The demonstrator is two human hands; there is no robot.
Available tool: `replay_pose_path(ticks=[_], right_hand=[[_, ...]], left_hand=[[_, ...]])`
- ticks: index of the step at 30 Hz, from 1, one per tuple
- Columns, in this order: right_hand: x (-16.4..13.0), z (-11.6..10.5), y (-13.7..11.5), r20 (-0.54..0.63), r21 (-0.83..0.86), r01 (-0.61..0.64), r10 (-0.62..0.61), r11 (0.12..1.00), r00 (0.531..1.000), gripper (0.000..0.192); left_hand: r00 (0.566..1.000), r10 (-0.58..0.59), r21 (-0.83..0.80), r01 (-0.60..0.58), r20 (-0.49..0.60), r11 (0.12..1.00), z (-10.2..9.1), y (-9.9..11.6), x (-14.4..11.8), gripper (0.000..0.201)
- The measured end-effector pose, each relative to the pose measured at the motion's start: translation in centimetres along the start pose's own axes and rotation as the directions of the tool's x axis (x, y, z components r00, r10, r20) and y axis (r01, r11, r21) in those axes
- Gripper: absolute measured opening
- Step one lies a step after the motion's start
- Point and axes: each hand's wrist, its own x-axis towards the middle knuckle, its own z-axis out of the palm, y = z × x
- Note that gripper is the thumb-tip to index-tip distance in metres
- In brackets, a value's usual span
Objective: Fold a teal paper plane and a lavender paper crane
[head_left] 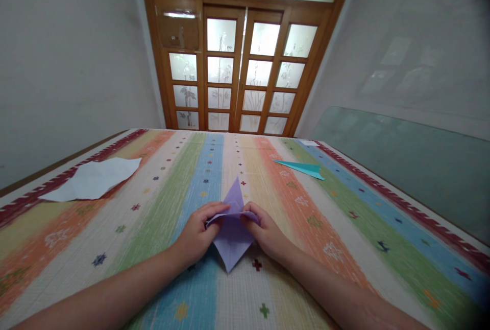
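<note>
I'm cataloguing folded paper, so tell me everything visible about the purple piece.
The purple folded-paper piece looks matte and thin. Its outline is kite-like, one point facing away from the person, another toward them; a raised flap edge crosses its middle. It is over the near part of the striped multicoloured tablecloth, its sides held in the grip of the left hand and right hand. Whether it rests on the tablecloth is unclear.

pale grey walls point(72, 59) either side | wooden doors point(236, 69), frosted panes point(220, 70) brightly backlit | striped, cloth-covered tabletop point(115, 207) | grey-green panel point(406, 166) along right wall
</note>
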Motion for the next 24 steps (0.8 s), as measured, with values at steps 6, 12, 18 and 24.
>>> replay_pose_path(ticks=[6, 12, 18, 24], right_hand=[[0.1, 0.5, 0.3, -0.059, -0.012, 0.012, -0.012, 1.000, 0.998, 0.028], [0.2, 0.6, 0.8, -0.122, 0.014, -0.047, 0.048, 0.999, 0.991, 0.037], [0.0, 0.6, 1.1, -0.045, 0.082, -0.001, 0.005, 0.997, 0.999, 0.037], [-0.5, 0.1, 0.5, 0.147, 0.201, 0.001, -0.031, 0.980, 0.989, 0.041]], left_hand=[[0.999, 0.035, -0.085, -0.032, 0.038, 0.996, -0.1, 0.1, -0.2, 0.039], [0.997, 0.011, -0.150, 0.001, 0.079, 0.989, 0.3, 0.4, -0.3, 0.037], [0.996, -0.060, -0.196, 0.073, 0.073, 0.978, 0.6, -0.1, -0.1, 0.034], [0.982, -0.184, -0.271, 0.168, -0.033, 0.948, 0.5, -0.9, 0.3, 0.035]])
